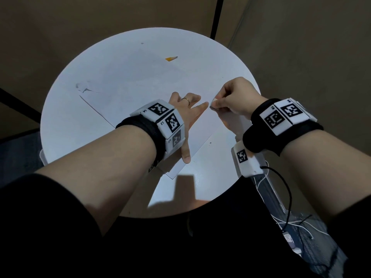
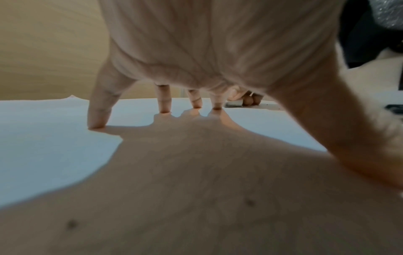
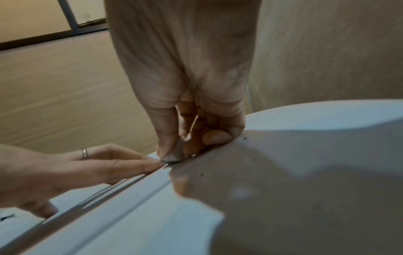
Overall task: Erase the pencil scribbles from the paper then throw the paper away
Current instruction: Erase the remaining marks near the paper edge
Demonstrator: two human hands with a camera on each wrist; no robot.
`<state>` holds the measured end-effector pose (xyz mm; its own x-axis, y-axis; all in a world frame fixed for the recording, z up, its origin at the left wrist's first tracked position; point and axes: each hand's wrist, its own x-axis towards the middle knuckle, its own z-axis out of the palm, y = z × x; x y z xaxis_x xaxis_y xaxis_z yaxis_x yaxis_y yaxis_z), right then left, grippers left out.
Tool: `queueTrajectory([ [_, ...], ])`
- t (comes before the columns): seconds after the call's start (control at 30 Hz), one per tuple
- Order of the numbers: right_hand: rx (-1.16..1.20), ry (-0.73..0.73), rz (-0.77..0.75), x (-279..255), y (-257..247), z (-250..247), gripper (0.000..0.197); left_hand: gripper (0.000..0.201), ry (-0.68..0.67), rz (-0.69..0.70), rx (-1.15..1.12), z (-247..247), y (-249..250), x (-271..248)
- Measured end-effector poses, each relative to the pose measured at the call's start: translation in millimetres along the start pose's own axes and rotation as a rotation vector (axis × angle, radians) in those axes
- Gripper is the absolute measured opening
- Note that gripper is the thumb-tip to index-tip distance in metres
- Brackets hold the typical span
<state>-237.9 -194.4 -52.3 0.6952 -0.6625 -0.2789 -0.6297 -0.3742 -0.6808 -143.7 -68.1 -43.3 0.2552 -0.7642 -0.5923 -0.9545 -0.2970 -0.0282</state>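
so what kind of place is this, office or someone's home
Hard to say; probably a plain indoor room, home or small studio. A small round white table stands on wood-look flooring beside a bare beige wall, with only a white paper sheet and short yellow pencil stub.

A round white table (image 1: pixel 66 121) stands on a tan floor (image 1: pixel 80 23); a dark-framed panel (image 3: pixel 67 19) lies beyond.

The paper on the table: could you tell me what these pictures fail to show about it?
- Scribbles: none legible on the paper in the head view, too faint.
- Near corner: hidden by the left hand and its wristband.
- Contact of eraser with the sheet: blurred in the right wrist view, pinched by the right hand.
- Bin: in no view.
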Motion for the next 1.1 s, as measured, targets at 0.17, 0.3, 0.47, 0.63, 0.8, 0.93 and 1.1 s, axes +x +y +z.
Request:
queueTrajectory([
  [0.17, -0.051, -0.179, -0.007, -3, -2, -1, 0.012, 0.147, 0.002, 0.005, 0.002, 1, -2, 2],
  [0.3, -0.06, -0.007, -0.009, 2, -3, 1, 0.015, 0.148, 0.004, 0.008, 0.016, 1, -2, 3],
  [0.47, -0.041, -0.187, -0.005, -1, -6, -3, 0.01, 0.148, 0.004, 0.012, 0.012, 1, -3, 2],
  [0.63, -0.05, -0.078, 0.0, 5, -2, 3, 0.011, 0.136, 0.038, 0.024, -0.033, 7, -8, -4],
  [0.8, -0.041, -0.113, 0.033, 10, -2, 0, 0.018, 0.125, 0.078, -0.064, -0.226, 27, -55, -17],
  [0.93, -0.068, -0.143, 0.065, 16, -4, -1, 0.018, 0.118, 0.129, -0.202, -0.335, 39, -95, -30],
  [1.1, -0.236, -0.178, 0.074, 25, -28, 1, 0.011, 0.114, 0.228, -0.27, -0.482, 47, -109, -30],
])
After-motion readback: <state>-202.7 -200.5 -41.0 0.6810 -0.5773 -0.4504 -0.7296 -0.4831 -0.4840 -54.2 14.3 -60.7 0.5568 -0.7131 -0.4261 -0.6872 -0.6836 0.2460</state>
